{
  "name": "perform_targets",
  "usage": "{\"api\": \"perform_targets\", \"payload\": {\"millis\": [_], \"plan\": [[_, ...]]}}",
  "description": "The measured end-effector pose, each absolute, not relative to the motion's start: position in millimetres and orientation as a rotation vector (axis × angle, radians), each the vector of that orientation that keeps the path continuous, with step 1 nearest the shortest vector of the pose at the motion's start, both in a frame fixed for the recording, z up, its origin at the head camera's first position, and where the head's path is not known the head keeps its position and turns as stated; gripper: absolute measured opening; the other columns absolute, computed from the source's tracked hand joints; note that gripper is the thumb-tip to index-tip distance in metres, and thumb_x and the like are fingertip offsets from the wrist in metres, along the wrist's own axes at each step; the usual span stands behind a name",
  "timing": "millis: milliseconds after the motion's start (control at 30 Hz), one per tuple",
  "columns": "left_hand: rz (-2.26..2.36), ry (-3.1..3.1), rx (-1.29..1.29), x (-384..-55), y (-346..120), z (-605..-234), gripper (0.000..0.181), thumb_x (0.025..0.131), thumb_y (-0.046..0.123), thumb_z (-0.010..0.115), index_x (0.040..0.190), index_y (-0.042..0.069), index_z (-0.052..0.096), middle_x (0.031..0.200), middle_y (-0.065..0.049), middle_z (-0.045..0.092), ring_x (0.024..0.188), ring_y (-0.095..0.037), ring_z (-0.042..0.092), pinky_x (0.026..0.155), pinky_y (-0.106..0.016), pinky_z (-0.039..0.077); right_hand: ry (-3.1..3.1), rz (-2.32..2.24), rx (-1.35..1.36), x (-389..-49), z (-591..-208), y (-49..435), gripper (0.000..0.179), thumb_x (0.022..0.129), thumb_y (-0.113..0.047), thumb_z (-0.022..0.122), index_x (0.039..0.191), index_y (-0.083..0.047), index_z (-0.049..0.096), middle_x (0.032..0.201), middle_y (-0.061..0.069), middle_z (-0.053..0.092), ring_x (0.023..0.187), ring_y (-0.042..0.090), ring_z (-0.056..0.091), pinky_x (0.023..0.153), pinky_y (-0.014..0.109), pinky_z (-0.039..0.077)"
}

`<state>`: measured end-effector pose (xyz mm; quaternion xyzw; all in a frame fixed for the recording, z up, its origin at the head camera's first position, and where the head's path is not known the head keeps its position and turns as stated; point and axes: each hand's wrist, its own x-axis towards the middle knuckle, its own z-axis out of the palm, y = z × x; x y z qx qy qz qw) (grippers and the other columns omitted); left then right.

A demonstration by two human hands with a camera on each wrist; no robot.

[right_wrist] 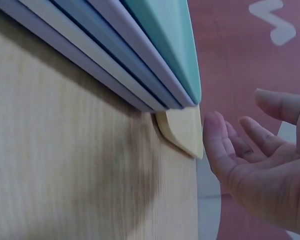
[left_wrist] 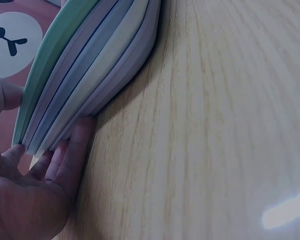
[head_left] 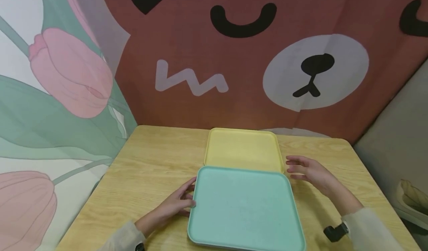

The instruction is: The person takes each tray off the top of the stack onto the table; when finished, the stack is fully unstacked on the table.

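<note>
A stack of several trays lies on the table, with a mint-green tray (head_left: 245, 208) uppermost. Below it, lilac, blue-grey and cream tray edges (left_wrist: 85, 75) show in the left wrist view. My left hand (head_left: 175, 200) grips the stack's left side. Its thumb is at the green rim and its other fingers are against the lower edges. Behind the stack lies a yellow tray (head_left: 244, 148), its near side hidden by the stack. My right hand (head_left: 311, 173), fingers loosely bent and holding nothing, hovers just right of the yellow tray, apart from it in the right wrist view (right_wrist: 260, 155).
The wooden table (head_left: 160, 147) reaches back to a hanging cloth (head_left: 187, 42) with a brown bear face. A tulip-patterned cloth (head_left: 70, 72) hangs at the left. At the far right, beyond the table edge, stands a pale container (head_left: 409, 202).
</note>
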<state>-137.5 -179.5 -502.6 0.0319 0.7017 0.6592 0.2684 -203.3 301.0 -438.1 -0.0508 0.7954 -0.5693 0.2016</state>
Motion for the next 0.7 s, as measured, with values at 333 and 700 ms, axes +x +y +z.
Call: {"api": "perform_targets", "payload": {"millis": [333, 700], "plan": [[1.757, 1.901, 0.098, -138.0, -180.4, -504.4, 0.085, 0.089, 0.011, 0.065, 0.162, 0.025, 0.024, 0.152, -0.015, 0.036, 0.111, -0.027, 0.053, 0.081, -0.046, 0.06, 2.261, -1.655, -0.098, -158.1, -434.5, 295.2, 0.069, 0.101, -0.024, 0.062, 0.154, 0.005, 0.03, 0.149, 0.03, 0.038, 0.117, 0.02, 0.063, 0.097, 0.038, 0.056], [1.766, 1.905, 0.076, -136.8, -180.7, -505.1, 0.086, 0.088, 0.011, 0.065, 0.162, 0.024, 0.023, 0.152, -0.016, 0.036, 0.112, -0.027, 0.053, 0.082, -0.047, 0.06, 2.284, -1.614, -0.001, -120.1, -442.6, 288.2, 0.066, 0.102, -0.022, 0.061, 0.154, 0.005, 0.031, 0.145, 0.027, 0.046, 0.109, 0.015, 0.066, 0.093, 0.041, 0.057]]}}
